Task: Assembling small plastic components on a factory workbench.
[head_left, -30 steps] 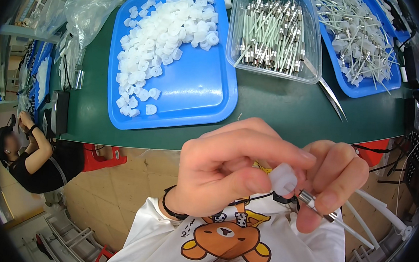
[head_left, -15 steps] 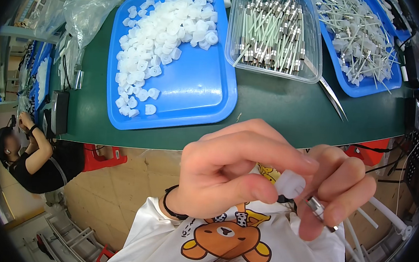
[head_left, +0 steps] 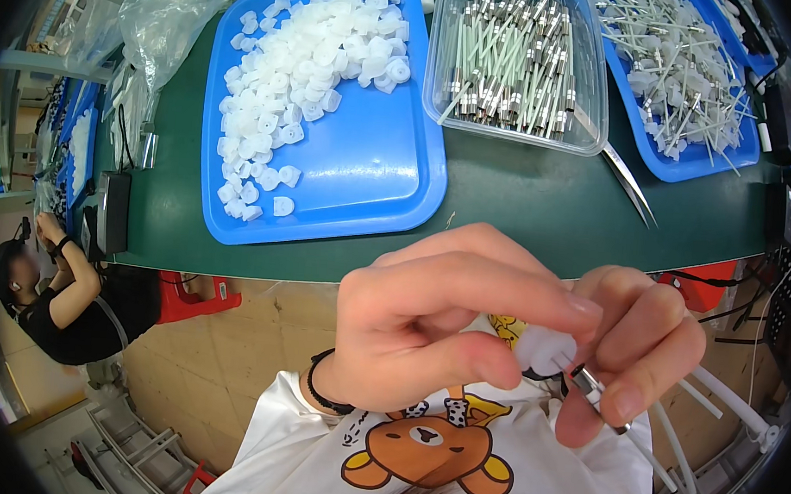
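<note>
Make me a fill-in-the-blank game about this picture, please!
1. The left hand pinches a small plastic piece coloured ____.
2. The right hand holds a shiny cylinder made of ____.
3. The big tray under the loose plastic pieces is coloured ____.
4. The tabletop is coloured ____.

Missing words: white; metal; blue; green.
</note>
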### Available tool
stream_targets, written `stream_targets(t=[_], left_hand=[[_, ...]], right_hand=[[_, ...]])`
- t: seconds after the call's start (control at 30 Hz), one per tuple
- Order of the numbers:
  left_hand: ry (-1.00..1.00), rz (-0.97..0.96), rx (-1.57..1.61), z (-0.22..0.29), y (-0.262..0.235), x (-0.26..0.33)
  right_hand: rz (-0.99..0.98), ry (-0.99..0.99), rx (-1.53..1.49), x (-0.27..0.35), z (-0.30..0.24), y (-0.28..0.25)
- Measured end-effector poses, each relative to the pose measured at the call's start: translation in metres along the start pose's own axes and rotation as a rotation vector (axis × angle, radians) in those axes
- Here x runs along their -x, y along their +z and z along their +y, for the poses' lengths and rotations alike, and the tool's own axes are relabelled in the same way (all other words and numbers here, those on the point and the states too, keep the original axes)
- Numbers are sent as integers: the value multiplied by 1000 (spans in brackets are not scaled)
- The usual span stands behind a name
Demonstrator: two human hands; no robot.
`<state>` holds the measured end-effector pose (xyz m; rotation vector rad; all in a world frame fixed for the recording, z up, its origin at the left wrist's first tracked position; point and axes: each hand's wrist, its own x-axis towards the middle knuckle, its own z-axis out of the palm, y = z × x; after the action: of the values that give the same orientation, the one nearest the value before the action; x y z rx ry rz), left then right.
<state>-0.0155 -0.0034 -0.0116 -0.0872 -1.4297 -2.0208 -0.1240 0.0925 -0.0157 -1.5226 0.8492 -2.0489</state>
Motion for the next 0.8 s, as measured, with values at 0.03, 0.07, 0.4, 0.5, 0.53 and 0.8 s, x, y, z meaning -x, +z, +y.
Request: stream_targets(t=[0.03, 0.07, 0.4, 0.5, 0.53, 0.8], left_hand=[[2, 4, -6, 0, 0, 0], [1, 9, -11, 1, 1, 0], [31, -54, -52, -1, -5, 0], [37, -65, -54, -2, -6, -1], [34, -64, -52, -2, -6, 0], [69, -88, -51, -3, -11, -1]], right_hand=[[-30, 32, -3, -1, -3, -3], [-61, 63, -5, -2, -6, -6], [-151, 154, 12, -3, -10, -16], [-188, 201, 20, -5, -14, -18], [-179, 201, 20, -4, -14, -17], [-60, 91, 4, -2, -3, -1]])
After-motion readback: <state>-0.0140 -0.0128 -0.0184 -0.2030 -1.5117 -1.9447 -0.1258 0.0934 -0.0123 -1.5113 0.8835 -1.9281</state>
